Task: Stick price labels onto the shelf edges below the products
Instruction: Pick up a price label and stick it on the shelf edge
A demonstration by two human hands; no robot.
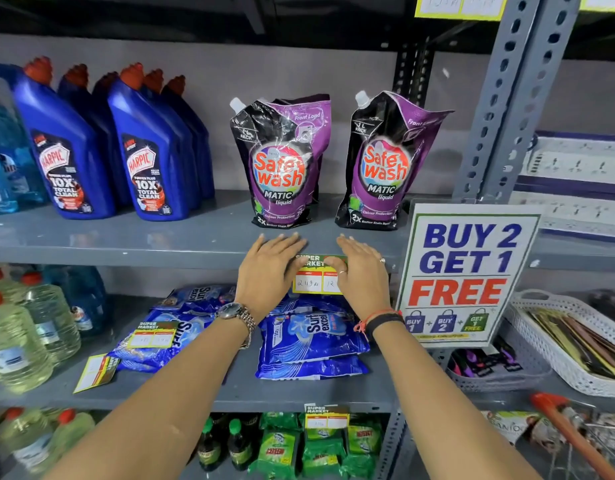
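A yellow, red and green price label lies flat against the front edge of the grey shelf, below two purple Safe Wash pouches. My left hand presses its left end with flat fingers that reach over the shelf top. My right hand covers the label's right end, thumb across its green top strip. Both hands lie flat on the label and edge, curled around nothing.
Blue Harpic bottles stand at the left of the same shelf. A "Buy 2 Get 1 Free" sign hangs right of my hands. Below lie blue Surf Excel packs, two loose labels, water jugs and a white basket.
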